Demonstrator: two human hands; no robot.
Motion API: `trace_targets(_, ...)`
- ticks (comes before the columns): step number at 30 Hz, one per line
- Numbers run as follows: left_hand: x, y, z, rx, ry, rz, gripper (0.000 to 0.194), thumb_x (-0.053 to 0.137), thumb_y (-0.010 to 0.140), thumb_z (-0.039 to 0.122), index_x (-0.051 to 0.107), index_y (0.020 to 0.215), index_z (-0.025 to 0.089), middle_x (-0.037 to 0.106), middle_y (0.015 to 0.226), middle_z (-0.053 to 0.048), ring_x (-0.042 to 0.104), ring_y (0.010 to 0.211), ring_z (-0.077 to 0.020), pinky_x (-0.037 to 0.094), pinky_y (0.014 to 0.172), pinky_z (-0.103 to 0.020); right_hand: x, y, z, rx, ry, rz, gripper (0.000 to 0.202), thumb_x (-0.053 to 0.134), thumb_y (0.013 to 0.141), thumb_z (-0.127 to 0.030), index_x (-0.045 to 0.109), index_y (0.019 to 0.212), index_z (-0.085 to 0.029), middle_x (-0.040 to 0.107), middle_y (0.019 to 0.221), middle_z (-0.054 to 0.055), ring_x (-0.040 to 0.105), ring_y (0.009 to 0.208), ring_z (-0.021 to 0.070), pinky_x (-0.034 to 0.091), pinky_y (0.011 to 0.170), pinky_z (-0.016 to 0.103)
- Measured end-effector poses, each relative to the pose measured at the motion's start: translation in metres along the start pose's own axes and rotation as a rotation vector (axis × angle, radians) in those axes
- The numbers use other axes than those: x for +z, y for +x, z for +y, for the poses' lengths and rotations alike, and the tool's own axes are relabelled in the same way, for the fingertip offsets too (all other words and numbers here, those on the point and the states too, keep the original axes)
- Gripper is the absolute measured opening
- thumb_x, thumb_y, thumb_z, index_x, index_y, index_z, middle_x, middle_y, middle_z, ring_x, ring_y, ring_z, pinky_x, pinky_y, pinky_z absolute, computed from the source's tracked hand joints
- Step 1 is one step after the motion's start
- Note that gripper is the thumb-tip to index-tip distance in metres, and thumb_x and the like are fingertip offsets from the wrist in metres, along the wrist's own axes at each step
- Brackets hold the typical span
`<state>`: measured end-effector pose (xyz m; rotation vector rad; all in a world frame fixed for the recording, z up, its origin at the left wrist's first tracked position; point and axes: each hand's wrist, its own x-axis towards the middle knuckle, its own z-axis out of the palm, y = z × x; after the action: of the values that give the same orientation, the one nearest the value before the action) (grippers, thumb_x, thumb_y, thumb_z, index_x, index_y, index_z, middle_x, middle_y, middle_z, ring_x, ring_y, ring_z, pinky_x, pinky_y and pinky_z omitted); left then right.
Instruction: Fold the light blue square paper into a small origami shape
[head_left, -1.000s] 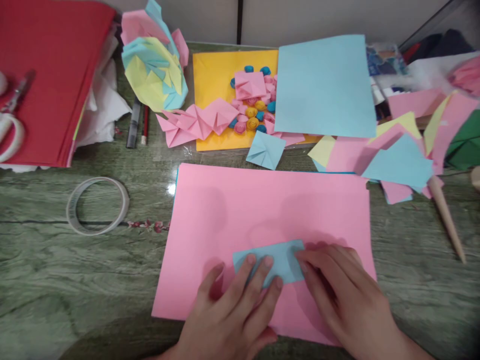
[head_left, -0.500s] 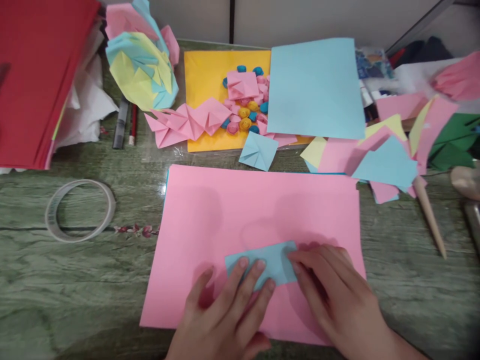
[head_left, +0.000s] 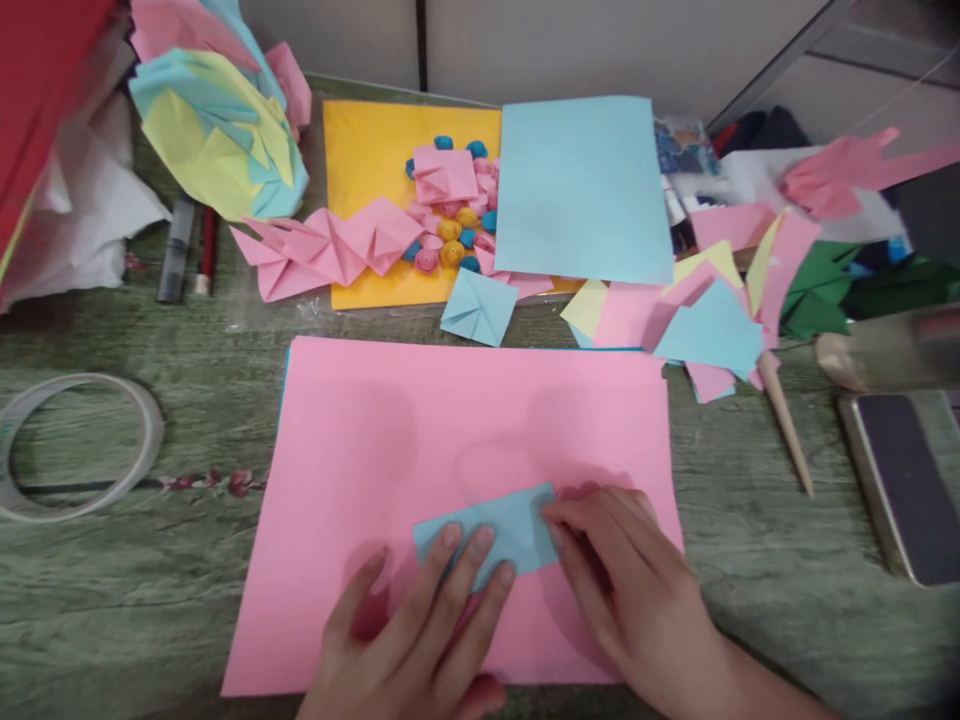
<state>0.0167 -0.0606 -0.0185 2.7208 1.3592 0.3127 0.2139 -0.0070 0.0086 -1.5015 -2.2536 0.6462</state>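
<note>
A small folded light-blue paper (head_left: 517,530) lies slightly tilted on a stack of pink paper sheets (head_left: 352,430). My left hand (head_left: 420,620) rests with fingers spread, several fingertips pressing the blue paper's left and middle part. At its right end, my right hand (head_left: 634,580) has thumb and forefinger pinched together on the corner. The other fingers of that hand are curled, and part of the corner is hidden beneath them. Beyond the stack sits a blue folded square (head_left: 480,307) with creased flaps.
Behind are a yellow sheet (head_left: 360,150) with paper coils, a blue sheet (head_left: 585,190) and pink folded pieces (head_left: 330,245). A tape roll (head_left: 154,430) lies left. Paper scraps (head_left: 712,325), a pointed wooden stick (head_left: 786,425) and a phone (head_left: 907,485) lie right.
The view has swung to the right, so everything appears shifted left and the phone shows more fully. Both hands keep their places on the blue paper.
</note>
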Motion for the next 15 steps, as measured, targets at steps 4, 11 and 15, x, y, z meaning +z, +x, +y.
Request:
trace_targets(4, -0.0010, 0.0008, -0.0003, -0.001, -0.002, 0.015, 0.048, 0.041, 0.077, 0.055, 0.051, 0.116, 0.030, 0.048, 0.127, 0.002, 0.017, 0.130, -0.0212, 0.005, 0.106, -0.048, -0.0006, 0.0004, -0.0003, 0.002, 0.002, 0.009, 0.013, 0.046, 0.078, -0.009, 0.054, 0.084, -0.016, 0.056, 0.072, 0.003, 0.053, 0.071, 0.0148, 0.042, 0.069, 0.030)
trace_targets(11, -0.0034, 0.0006, 0.0007, -0.010, 0.010, -0.012, 0.049, 0.042, 0.077, 0.054, 0.050, 0.118, 0.029, 0.047, 0.128, 0.002, 0.014, 0.131, -0.0212, 0.005, 0.106, -0.048, 0.0008, -0.0007, 0.0005, 0.006, 0.002, 0.007, 0.014, 0.047, 0.077, -0.008, 0.054, 0.087, -0.016, 0.058, 0.075, 0.003, 0.053, 0.073, 0.0151, 0.041, 0.071, 0.031)
trace_targets(15, -0.0035, -0.0005, 0.0009, -0.004, 0.007, -0.019, 0.049, 0.040, 0.078, 0.054, 0.049, 0.118, 0.029, 0.043, 0.131, 0.000, 0.013, 0.131, -0.0224, 0.005, 0.105, -0.050, 0.0020, -0.0001, 0.0012, -0.017, -0.008, 0.017, 0.013, 0.048, 0.078, -0.009, 0.054, 0.087, -0.016, 0.057, 0.075, 0.003, 0.053, 0.073, 0.0149, 0.040, 0.071, 0.031)
